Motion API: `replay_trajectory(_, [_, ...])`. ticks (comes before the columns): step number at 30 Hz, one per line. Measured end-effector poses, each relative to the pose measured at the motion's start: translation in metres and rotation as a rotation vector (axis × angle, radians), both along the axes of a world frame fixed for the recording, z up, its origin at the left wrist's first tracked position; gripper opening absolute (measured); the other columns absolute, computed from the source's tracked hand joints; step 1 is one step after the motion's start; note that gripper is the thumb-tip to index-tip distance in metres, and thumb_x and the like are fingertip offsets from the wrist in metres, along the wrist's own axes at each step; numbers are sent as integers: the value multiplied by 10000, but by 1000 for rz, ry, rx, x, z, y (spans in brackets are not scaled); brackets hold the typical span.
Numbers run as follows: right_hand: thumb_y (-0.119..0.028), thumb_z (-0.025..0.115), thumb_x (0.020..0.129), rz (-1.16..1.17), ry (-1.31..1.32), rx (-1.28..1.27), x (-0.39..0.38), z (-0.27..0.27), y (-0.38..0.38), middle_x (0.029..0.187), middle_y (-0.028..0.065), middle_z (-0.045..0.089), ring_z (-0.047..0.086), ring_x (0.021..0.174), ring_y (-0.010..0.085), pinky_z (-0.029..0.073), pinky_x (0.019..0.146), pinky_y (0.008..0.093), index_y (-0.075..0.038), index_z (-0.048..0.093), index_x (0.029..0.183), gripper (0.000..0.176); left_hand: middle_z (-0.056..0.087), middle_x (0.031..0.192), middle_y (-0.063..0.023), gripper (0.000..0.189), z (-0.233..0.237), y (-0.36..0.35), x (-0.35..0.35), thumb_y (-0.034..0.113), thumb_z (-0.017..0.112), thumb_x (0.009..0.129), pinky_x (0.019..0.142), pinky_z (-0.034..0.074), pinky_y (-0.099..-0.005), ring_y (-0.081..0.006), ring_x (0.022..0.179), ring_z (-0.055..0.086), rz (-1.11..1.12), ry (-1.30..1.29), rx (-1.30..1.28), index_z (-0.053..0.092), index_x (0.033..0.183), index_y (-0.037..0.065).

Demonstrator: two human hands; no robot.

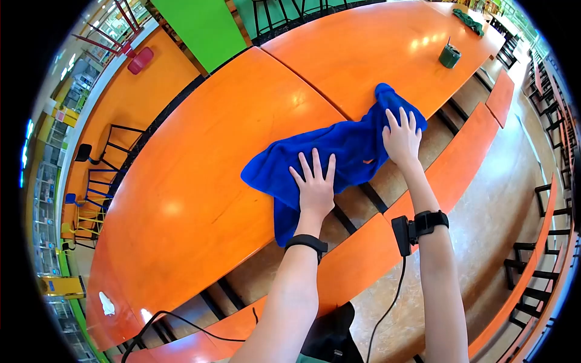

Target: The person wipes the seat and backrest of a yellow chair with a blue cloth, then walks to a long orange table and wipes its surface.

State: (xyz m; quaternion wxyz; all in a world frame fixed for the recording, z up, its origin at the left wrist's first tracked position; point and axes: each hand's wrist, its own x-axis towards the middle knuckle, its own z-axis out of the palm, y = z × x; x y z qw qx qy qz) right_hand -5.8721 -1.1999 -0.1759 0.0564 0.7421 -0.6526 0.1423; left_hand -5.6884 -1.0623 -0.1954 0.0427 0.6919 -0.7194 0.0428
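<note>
A blue cloth [351, 145] lies spread and rumpled across the near edge of an orange table [200, 163], one corner hanging over that edge. My left hand [316, 190] rests flat on its left part with the fingers spread. On the cloth's right end, my right hand [402, 136] also lies flat, fingers apart. Neither hand grips the fabric; both press on it from above. The cloth crosses the seam between two table sections.
A dark green container [449, 55] stands on the far right table section, with a green cloth [468, 22] beyond it. An orange bench [363, 248] runs along the near side. Something white [106, 304] lies at the far left end. A cable [396, 290] hangs from my right wrist.
</note>
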Motion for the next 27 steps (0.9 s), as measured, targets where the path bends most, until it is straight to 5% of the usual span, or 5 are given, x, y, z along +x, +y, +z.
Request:
replay_trajectory(4, [-511,432,862,-136,-432,357,-23,-62,-4,1503,112,-71,99,1313,511,261,907,723,-417,258,1374,549,156,1464,-211,774,4,1,-1,97,602,709,974,176,-686,-471,1326,145,5,18,74,273,1408,155])
replay_trajectory(8, [-532,408,860,-201,-542,223,-5,-63,-19,1458,251,-126,88,1326,486,171,1031,620,-282,258,1404,617,141,1470,-187,946,-1,4,2,174,735,610,981,178,-678,-435,1340,131,-32,-27,25,235,1413,153])
replay_trajectory(11, [-586,376,854,-363,-700,197,-2,-52,-37,1445,297,-79,138,1320,475,201,1042,558,-217,303,1387,652,149,1470,-175,955,3,-1,5,213,752,607,985,185,-670,-405,1348,138,-97,-9,47,238,1409,145])
replay_trajectory(15, [-616,476,785,-421,-558,94,3,-39,-35,1452,286,-3,461,1058,543,405,923,477,-259,350,1362,690,151,1468,-176,977,17,-1,10,236,761,595,994,184,-656,-382,1351,145,-122,23,125,231,1411,154])
replay_trajectory(27, [-565,592,711,-456,-557,70,-30,-38,-75,1451,282,60,454,1108,508,400,947,447,-275,478,1291,658,118,1470,-188,1046,18,-42,-25,272,786,571,999,163,-659,-392,1353,113,-62,60,146,192,1424,157])
